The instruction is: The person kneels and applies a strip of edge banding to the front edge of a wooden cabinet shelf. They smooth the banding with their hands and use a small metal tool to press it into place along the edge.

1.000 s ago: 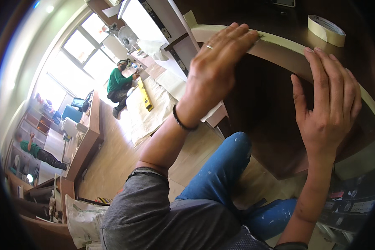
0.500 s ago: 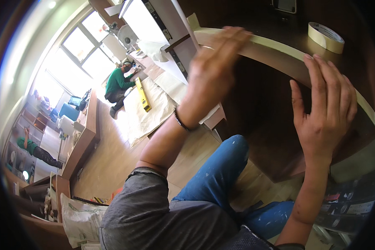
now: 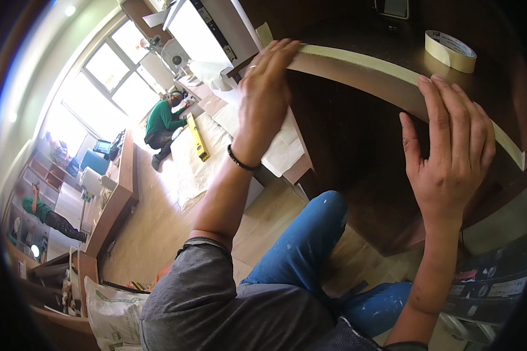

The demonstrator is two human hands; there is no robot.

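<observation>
Along the top of a curved brown edge (image 3: 363,76) runs a pale cream strip (image 3: 372,60), above a dark cabinet interior (image 3: 345,128). At the strip's left end my left hand (image 3: 263,93) rests with fingers close together and bent over the edge; anything beneath them is hidden. My right hand (image 3: 448,149) has its fingers stretched and its thumb apart, fingertips touching the edge farther right. Behind it, a roll of cream tape (image 3: 462,58) lies on the dark surface, with a dark rectangular object (image 3: 391,8) beyond.
A co-worker in green (image 3: 161,123) crouches by a yellow level (image 3: 196,137) on a pale sheet (image 3: 190,175); another person (image 3: 38,207) is at the far left. A wooden counter (image 3: 120,199), a fan (image 3: 173,58) and a white sack (image 3: 108,310) are also in view.
My left hand has moved leftward along the curved edge to the strip's end. My right hand has shifted slightly left and down, fingers still spread. The crouching co-worker leans forward more.
</observation>
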